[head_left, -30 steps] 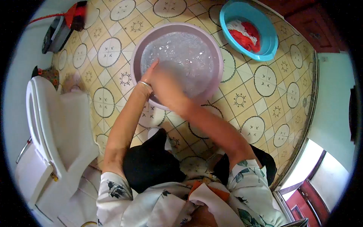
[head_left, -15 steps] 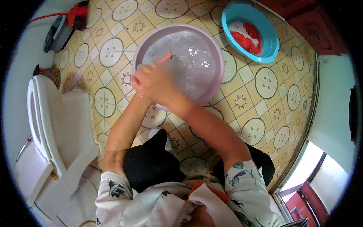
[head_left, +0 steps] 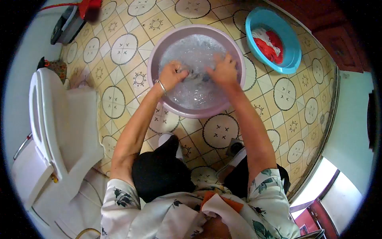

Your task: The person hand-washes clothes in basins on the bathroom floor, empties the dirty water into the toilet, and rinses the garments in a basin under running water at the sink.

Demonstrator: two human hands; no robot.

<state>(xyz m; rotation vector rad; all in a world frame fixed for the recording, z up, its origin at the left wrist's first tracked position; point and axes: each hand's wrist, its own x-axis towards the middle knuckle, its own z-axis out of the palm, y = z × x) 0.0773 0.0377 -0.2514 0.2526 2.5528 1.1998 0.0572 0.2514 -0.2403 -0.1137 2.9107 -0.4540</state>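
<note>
A pink-purple basin [head_left: 156, 93] of sudsy water stands on the floor in front of me, with both hands over it. My left hand [head_left: 172, 76], wearing a bracelet at the wrist, has curled fingers closed on a dark greyish wet cloth [head_left: 194, 75]. That cloth lies between the hands, mostly hidden by foam and water. On the basin's right side, my right hand [head_left: 225, 72] is slightly blurred, fingers apart and thumb pointing inward near the cloth's end.
A turquoise basin [head_left: 293, 59] with red and white cloths [head_left: 268, 46] stands at the upper right. To the left is a white plastic chair [head_left: 59, 119]. A red dustpan [head_left: 88, 8] is at the upper left, and dark red cabinets [head_left: 338, 44] line the upper right.
My hands were clasped together at the basin's left side. Now they are apart, the right one moved to the right side, with the cloth between them. The view has shifted slightly.
</note>
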